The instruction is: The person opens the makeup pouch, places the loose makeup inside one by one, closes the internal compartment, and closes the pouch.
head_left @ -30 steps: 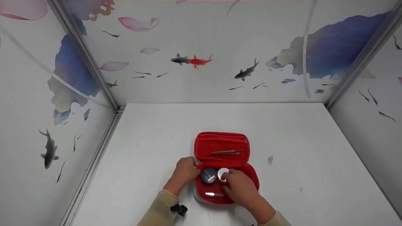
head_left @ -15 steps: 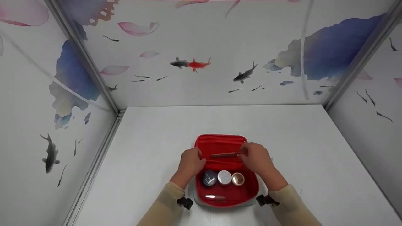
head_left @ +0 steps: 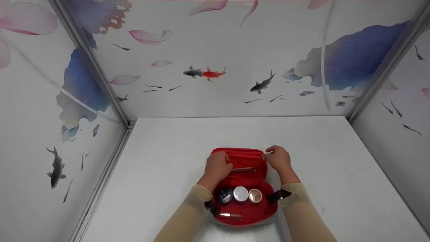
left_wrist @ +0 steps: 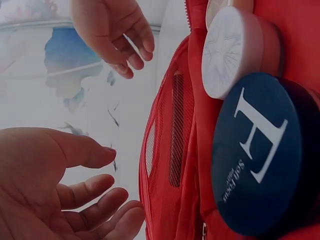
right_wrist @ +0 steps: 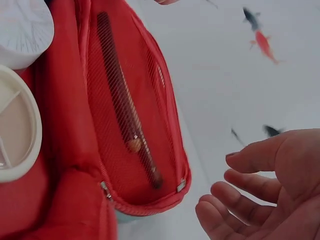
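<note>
A red cosmetic bag [head_left: 258,213] lies unfolded on the table, its lid away from the person. Behind the lid's mesh pocket [right_wrist: 145,115] are slim makeup brushes [right_wrist: 117,75]. In the base stand a dark blue powder jar [left_wrist: 255,155] marked F, a white round jar [left_wrist: 225,55] and a round palette [right_wrist: 15,125] with divided pans. A shiny-ended tube [head_left: 231,215] lies nearer the person. My left hand [head_left: 216,168] is by the lid's left side, fingers loosely bent with nothing between them. Beside the lid's far right corner, my right hand [head_left: 279,159] is likewise relaxed and holds nothing.
The white table [head_left: 161,161] is enclosed by white walls [head_left: 215,40] painted with fish and petals. A metal zipper pull [right_wrist: 181,185] sits at the lid's corner. Dark wrist mounts [head_left: 279,196] hang over the bag's base.
My right hand has moved from the white jar, past the brush ends, to the lid's far right corner. My left hand has gone from the base's left rim up to the lid.
</note>
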The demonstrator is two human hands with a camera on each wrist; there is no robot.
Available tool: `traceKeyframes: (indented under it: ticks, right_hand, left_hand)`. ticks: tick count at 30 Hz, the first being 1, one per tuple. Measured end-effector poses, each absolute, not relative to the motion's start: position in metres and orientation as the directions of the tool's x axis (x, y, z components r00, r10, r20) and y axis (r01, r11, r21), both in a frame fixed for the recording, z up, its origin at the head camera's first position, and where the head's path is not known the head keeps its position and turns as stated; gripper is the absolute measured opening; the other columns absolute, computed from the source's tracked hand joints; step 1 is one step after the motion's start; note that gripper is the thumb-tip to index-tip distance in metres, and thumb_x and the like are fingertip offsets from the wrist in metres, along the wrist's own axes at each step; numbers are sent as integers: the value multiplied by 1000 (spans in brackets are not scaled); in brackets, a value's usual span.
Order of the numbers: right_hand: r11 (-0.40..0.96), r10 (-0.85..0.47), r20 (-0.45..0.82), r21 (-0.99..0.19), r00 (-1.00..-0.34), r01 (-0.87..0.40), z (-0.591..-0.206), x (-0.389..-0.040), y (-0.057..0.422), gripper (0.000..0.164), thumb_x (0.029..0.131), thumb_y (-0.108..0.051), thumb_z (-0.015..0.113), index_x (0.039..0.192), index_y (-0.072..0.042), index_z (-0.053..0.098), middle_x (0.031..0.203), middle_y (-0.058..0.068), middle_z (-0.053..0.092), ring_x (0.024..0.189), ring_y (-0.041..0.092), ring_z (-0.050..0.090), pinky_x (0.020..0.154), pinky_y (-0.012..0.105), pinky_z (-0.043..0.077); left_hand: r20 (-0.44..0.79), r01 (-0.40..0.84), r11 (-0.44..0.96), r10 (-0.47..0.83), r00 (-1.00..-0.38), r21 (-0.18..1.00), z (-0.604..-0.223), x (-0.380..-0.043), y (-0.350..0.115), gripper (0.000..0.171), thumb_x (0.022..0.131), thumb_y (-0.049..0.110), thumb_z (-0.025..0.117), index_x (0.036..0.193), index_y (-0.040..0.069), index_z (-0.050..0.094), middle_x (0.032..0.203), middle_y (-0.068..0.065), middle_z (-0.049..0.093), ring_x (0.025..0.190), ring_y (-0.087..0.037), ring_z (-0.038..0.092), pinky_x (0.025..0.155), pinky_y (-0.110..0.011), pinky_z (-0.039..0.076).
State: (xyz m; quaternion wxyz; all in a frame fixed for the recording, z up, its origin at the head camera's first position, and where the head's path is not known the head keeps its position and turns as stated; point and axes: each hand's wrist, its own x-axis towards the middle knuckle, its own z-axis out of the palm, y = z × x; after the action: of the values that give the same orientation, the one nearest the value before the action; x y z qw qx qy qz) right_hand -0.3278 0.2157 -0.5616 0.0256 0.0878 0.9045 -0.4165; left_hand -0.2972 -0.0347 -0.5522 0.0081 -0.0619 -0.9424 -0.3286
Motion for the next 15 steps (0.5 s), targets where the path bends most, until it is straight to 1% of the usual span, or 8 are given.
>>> traceKeyframes:
  ticks: [3, 5, 7, 10, 13, 15]
  right_hand:
    - [595, 182, -161, -767, -970, 239, -570, -331, 221, 40, 99, -17, 62, 131, 5, 67, 131, 29, 68, 116, 41, 67, 94, 50, 56]
    - [557, 199, -206, -780, -958, 284, -575, -332, 224, 43, 100, -17, 59, 136, 5, 63, 134, 30, 66, 114, 39, 68, 90, 44, 57]
    - [517, 196, -261, -791, -945, 326, -580, -334, 226, 47, 101, -17, 57, 142, 6, 58, 135, 30, 64, 111, 34, 67, 85, 38, 57]
    - [452, 175, -330, -810, -928, 373, -587, -337, 226, 51, 103, -16, 55, 149, 5, 52, 134, 27, 64, 103, 25, 65, 78, 29, 55]
    - [318, 130, -390, -855, -912, 411, -590, -338, 224, 55, 102, -10, 52, 154, 7, 44, 128, 25, 64, 93, 20, 63, 75, 28, 54]
    - [218, 107, -415, -877, -903, 429, -590, -338, 222, 57, 102, -7, 50, 156, 7, 41, 123, 21, 65, 88, 17, 63, 75, 28, 55]
  left_hand:
    - [57, 128, 786, 117, -991, 604, -553, -301, -27, 9, 94, 13, 72, 86, 10, 67, 80, -3, 68, 77, -17, 59, 74, -34, 53]
    - [44, 121, 790, 119, -992, 601, -554, -304, -23, 13, 94, 14, 72, 83, 12, 65, 76, -1, 66, 75, -16, 57, 72, -32, 50]
    - [24, 107, 791, 116, -993, 602, -555, -305, -19, 14, 95, 16, 72, 83, 14, 64, 75, -1, 64, 75, -16, 57, 72, -32, 50]
    - [7, 87, 792, 103, -995, 605, -557, -307, -14, 8, 95, 17, 73, 92, 13, 66, 83, -2, 67, 82, -17, 61, 77, -34, 55]
    - [58, 102, 807, 83, -995, 581, -558, -308, -9, 12, 95, 17, 73, 103, 10, 68, 99, -7, 69, 95, -23, 63, 84, -41, 58]
    - [104, 109, 825, 62, -993, 555, -559, -309, -5, 16, 94, 18, 72, 107, 9, 68, 107, -10, 66, 104, -27, 61, 86, -46, 58]
